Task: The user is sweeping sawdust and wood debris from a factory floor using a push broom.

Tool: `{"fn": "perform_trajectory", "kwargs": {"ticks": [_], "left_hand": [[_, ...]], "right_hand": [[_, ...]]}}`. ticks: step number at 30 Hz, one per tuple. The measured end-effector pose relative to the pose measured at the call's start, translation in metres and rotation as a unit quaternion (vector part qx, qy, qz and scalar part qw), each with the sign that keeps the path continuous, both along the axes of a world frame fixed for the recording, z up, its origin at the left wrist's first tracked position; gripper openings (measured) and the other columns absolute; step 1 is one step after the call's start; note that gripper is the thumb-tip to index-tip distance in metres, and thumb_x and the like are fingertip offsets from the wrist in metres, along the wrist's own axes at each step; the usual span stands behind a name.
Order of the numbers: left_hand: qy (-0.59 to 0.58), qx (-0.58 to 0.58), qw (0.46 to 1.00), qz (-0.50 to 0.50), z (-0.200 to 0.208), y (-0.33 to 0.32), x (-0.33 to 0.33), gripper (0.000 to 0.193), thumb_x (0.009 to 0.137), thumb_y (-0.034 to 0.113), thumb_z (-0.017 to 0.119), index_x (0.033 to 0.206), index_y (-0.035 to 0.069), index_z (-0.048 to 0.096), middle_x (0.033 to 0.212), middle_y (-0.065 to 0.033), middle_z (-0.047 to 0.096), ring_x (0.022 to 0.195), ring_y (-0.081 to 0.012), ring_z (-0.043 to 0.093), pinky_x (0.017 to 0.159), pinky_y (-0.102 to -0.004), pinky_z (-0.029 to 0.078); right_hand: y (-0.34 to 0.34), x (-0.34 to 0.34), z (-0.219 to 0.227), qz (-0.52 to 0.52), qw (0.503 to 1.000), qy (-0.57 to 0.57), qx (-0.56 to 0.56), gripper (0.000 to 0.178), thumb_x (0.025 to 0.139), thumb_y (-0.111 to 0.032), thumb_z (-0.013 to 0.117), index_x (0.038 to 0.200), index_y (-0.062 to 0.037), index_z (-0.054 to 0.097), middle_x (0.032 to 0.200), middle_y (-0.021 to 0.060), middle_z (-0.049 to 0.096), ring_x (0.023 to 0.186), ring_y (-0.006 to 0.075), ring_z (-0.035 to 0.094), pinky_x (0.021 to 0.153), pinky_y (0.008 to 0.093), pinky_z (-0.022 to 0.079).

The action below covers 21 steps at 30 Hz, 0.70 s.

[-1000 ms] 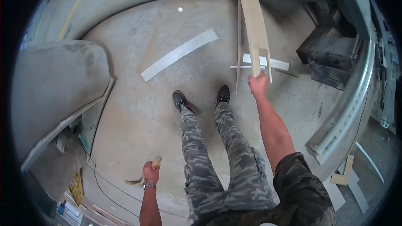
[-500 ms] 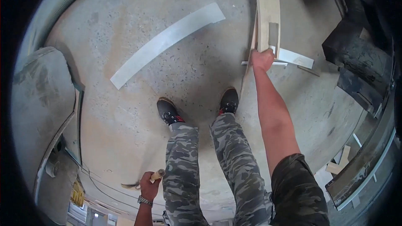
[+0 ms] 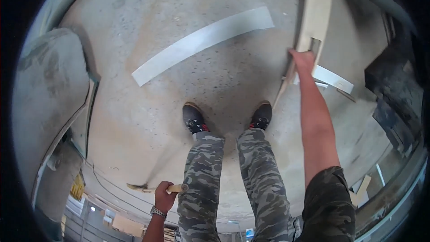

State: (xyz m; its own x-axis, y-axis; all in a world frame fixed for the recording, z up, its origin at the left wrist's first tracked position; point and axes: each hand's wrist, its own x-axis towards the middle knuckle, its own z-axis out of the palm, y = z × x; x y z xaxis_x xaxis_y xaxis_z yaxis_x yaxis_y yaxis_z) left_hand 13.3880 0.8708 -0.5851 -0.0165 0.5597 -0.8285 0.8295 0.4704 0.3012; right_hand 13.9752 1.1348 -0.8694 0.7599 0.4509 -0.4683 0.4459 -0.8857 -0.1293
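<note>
Speckled grey concrete floor (image 3: 233, 71) spreads across the view, with a ribbed hose (image 3: 58, 11) curving along its far left edge and a rounded grey panel (image 3: 51, 74) bordering its left edge. At the right edge sits a dark, blocky object (image 3: 389, 78).

Near the floor's right side, the right hand (image 3: 304, 59) is closed around the near end of a long, pale wooden board (image 3: 319, 9), with the thumb to the left. The board runs away from the person and out of the top of the view; a narrow slot shows in it just beside the fist. A thin wooden strip (image 3: 282, 93) slants below that hand; whether they touch, I cannot tell.

The left hand (image 3: 164, 196), low on the left side and wearing a metal-banded watch (image 3: 158, 212), is wrapped around a tool with a wooden handle (image 3: 180, 188). The round butt points right, beside the left trouser leg (image 3: 201, 175), and the thin, darker end points left; its exact kind cannot be told.

A curved white strip (image 3: 201, 40) lies on the floor beyond the two dark shoes (image 3: 193, 117), well apart from both hands. Another white strip (image 3: 333, 79) lies just right of the right wrist.
</note>
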Motion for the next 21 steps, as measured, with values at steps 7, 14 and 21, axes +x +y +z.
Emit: {"fn": "perform_trajectory", "kwargs": {"ticks": [7, 14, 21], "left_hand": [[0.011, 0.007, 1.0, 0.023, 0.01, 0.001, -0.003, 0.028, 0.062, 0.004, 0.079, 0.084, 0.006, 0.061, 0.082, -0.011, 0.061, 0.077, -0.0301, 0.061, 0.068, -0.0369, 0.048], [0.005, 0.014, 0.999, 0.038, 0.018, -0.022, 0.003, 0.028, 0.061, 0.004, 0.08, 0.082, 0.006, 0.061, 0.081, -0.0108, 0.061, 0.076, -0.0298, 0.06, 0.067, -0.0373, 0.048], [0.004, 0.026, 0.998, 0.05, 0.032, -0.028, 0.008, 0.027, 0.06, 0.004, 0.079, 0.08, 0.008, 0.062, 0.079, -0.0097, 0.06, 0.075, -0.0283, 0.059, 0.067, -0.0376, 0.047]], "right_hand": [[-0.007, -0.004, 0.038, 0.03, 0.996, 0.026, 0.075, 0.041, 0.067, -0.026, 0.069, 0.095, 0.0038, 0.065, 0.089, 0.0222, 0.068, 0.09, 0.0343, 0.067, 0.08, 0.0406, 0.051], [-0.038, -0.041, 0.117, 0.154, 0.97, 0.006, 0.187, 0.035, 0.07, -0.015, 0.067, 0.101, 0.0018, 0.062, 0.089, 0.0202, 0.068, 0.084, 0.0331, 0.067, 0.076, 0.0401, 0.051], [0.058, -0.103, 0.114, 0.433, 0.881, 0.111, 0.153, 0.037, 0.068, -0.01, 0.066, 0.103, -0.0006, 0.061, 0.093, 0.0235, 0.064, 0.09, 0.0428, 0.06, 0.082, 0.0458, 0.048]]}}
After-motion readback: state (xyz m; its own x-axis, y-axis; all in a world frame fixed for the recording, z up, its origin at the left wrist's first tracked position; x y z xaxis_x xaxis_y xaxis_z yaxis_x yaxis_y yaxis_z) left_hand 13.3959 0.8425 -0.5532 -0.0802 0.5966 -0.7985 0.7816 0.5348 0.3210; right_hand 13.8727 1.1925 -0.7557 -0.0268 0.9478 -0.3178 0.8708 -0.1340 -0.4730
